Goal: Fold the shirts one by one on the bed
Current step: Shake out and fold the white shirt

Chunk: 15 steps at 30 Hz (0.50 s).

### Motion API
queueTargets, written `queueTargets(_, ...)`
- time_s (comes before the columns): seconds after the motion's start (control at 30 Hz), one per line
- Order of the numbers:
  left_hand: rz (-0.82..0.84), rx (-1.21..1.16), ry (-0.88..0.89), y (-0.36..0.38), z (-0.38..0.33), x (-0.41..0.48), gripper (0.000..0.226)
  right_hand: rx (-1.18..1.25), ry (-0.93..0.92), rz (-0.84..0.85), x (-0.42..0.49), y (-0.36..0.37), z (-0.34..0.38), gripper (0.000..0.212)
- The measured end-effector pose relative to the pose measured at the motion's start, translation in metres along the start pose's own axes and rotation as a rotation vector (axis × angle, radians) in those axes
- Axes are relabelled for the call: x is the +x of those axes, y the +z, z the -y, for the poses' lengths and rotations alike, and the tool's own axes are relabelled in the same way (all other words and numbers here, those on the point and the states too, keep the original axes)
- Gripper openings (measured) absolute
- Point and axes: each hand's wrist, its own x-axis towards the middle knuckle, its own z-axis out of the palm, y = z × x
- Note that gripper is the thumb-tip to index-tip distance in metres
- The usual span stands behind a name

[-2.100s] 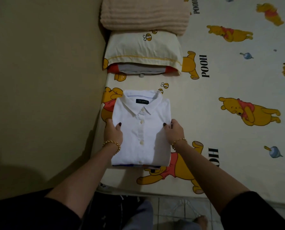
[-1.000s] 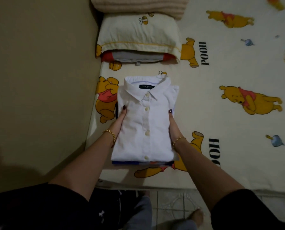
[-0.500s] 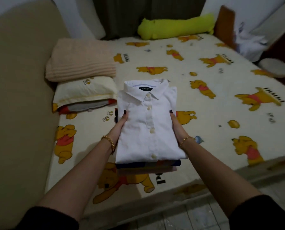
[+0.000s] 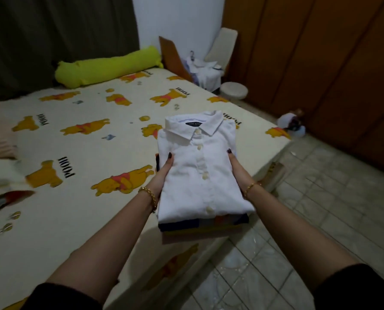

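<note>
The view now looks across the bed [image 4: 74,153] toward the wardrobe [image 4: 320,52] and floor [image 4: 320,198], where two seconds ago it looked straight down at the corner by the wall and pillow. The stack [image 4: 202,229] of folded shirts lay flat on the sheet then. Now it is lifted clear and held in the air over the bed's near edge, with the white shirt [image 4: 200,175] on top, collar away from the person and buttons up. The left hand [image 4: 162,175] and right hand [image 4: 238,168] clasp the stack from either side as before, each thumb laid on the white cloth

I judge from this that the folding of these shirts is finished and the whole stack is being carried off, perhaps to the wardrobe, though where it goes is not shown

Much is hidden. The fingers of both hands go under the stack and cannot be seen; only the thumbs and wrists show, so the grasp underneath is presumed curled round the edges. Below the white shirt only thin edges appear, dark blue, orange and pinkish, and how many garments they make I cannot tell. White clothes [image 4: 204,72] heaped beyond the far corner may or may not be shirts left to fold. The pillow at the left edge is cut off and blurred, and the collar label is too small to read
</note>
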Motion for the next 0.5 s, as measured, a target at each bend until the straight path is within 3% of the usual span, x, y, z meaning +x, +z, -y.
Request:
queueTargets(0.23,0.194,0.067,-0.084,0.109,0.018,0.101,0.082,0.178,-0.088,-0.104,0.014,-0.117,0.020,0.052)
queueTargets(0.33,0.262,0.081,-0.081,0.148,0.022,0.150,0.088,0.254,-0.045,-0.137,0.042,-0.165,0.022,0.027)
queueTargets(0.43,0.313,0.085,-0.093,0.187,0.025,0.210,0.073,0.295,-0.034,-0.158,0.082,-0.211,0.030,0.017)
queueTargets(0.5,0.317,0.079,-0.101,0.203,0.024,0.237,0.074,0.299,-0.024,-0.217,0.100,-0.231,0.035,0.014)
